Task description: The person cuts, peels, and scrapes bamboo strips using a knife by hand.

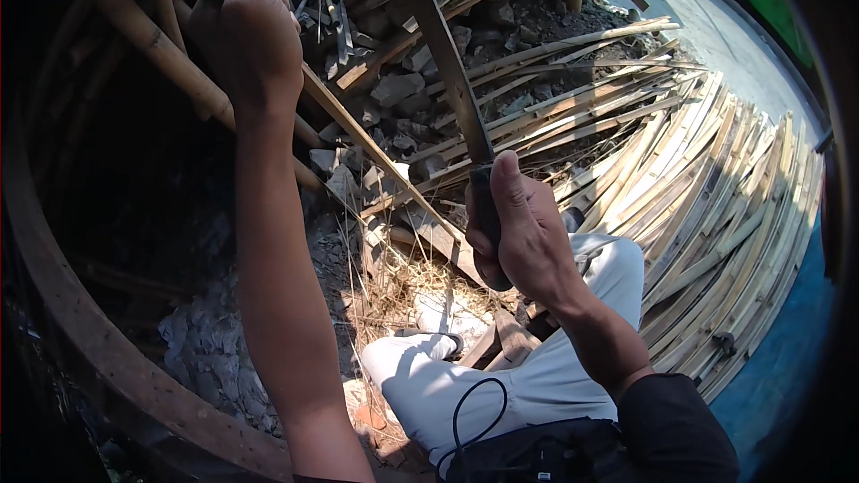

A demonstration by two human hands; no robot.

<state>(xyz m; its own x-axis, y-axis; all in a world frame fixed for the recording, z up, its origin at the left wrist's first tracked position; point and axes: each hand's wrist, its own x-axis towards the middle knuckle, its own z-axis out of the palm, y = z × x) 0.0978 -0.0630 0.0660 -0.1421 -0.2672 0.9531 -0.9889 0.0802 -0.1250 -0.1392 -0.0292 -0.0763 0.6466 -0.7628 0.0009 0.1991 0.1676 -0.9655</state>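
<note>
Raised at the upper left, my left hand (259, 31) is closed around a long bamboo strip (358, 136). The strip slants down from the fist toward the middle, its lower end close to my right hand (530, 246). That hand grips the black handle of a machete (450, 67), thumb pointing up along it. The long dark blade stands upright, tilted a little to the left, and runs out past the top edge. Blade and strip appear apart. Below them, pale shavings (416, 286) litter the ground in front of my legs in light trousers.
A large stack of split bamboo strips (707, 179) spreads on the right, over a blue surface (778, 385). Stone rubble (394, 89) lies ahead. A thick bamboo pole (165, 54) slants across the upper left. A black cable (456, 420) loops near my lap.
</note>
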